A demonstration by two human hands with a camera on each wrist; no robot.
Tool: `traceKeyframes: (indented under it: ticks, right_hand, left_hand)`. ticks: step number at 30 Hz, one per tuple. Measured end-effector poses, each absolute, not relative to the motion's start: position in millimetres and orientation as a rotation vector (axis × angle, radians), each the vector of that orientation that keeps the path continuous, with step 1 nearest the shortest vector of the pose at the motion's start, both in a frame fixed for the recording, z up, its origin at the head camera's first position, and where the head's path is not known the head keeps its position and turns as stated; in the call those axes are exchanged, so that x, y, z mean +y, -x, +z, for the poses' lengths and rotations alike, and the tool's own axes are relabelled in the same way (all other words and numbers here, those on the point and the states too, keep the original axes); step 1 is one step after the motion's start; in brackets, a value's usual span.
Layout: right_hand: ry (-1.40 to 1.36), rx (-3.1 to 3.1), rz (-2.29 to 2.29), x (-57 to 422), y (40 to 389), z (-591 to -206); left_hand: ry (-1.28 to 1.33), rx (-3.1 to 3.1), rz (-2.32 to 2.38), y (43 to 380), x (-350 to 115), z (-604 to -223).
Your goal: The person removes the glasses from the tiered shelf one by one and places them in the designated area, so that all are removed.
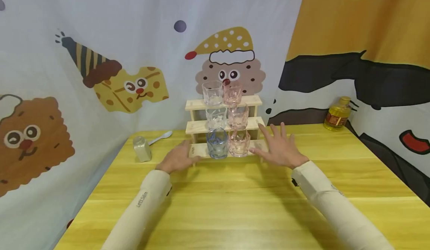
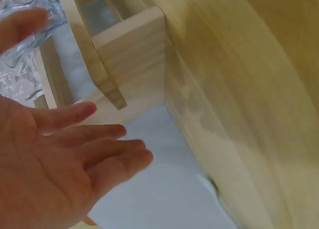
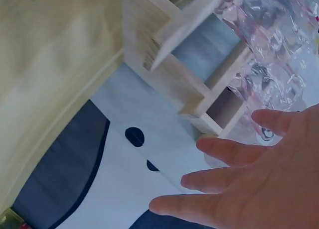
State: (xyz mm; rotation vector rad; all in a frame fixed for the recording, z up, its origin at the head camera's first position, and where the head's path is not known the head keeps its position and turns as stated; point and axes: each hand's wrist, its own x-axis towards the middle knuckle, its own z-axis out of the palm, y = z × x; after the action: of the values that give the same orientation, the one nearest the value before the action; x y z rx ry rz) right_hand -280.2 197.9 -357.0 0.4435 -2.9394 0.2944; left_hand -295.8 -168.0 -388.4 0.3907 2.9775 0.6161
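Observation:
A three-step wooden rack [image 1: 198,125] stands at the back of the table with two glasses on each step. A clear glass [image 1: 212,94] and a pink glass [image 1: 232,93] are on top. The middle step bears another clear glass [image 1: 216,118] and pink glass [image 1: 238,117]. On the lowest step are a blue glass [image 1: 217,144] and a pink glass [image 1: 239,143]. My left hand [image 1: 178,156] is at the rack's left end, fingers extended and holding nothing. At the right end my right hand [image 1: 280,147] spreads its fingers, also without a thing in it; contact is hard to tell.
A square shaker jar [image 1: 142,149] stands at the table's back left, with a white spoon [image 1: 161,137] behind it. An oil bottle [image 1: 337,114] is at the back right corner. A printed curtain [image 1: 151,15] hangs behind the table [image 1: 228,205].

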Motion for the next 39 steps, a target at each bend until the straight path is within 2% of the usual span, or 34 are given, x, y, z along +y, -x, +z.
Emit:
traceKeyframes:
  ticks: [10, 16, 25, 39]
  right_hand:
    - [-0.587, -2.89, 0.567, 188.5, 308.6, -327.1]
    - [-0.545, -2.93, 0.689, 179.7, 323.1, -315.5]
    - [-0.585, -2.834, 0.87, 168.2, 358.3, -283.2]
    - [-0.554, -2.777, 1.17, 150.2, 406.0, -261.8]
  left_hand:
    - [-0.349, 2.862, 0.79, 310.4, -168.0, -390.3]
    - [-0.279, 2.753, 0.89, 312.9, -167.5, -396.9]
    - [-0.271, 2.767, 0.817, 320.1, -166.4, -388.0]
    - [-0.275, 2.818, 0.784, 323.2, -162.9, -385.4]
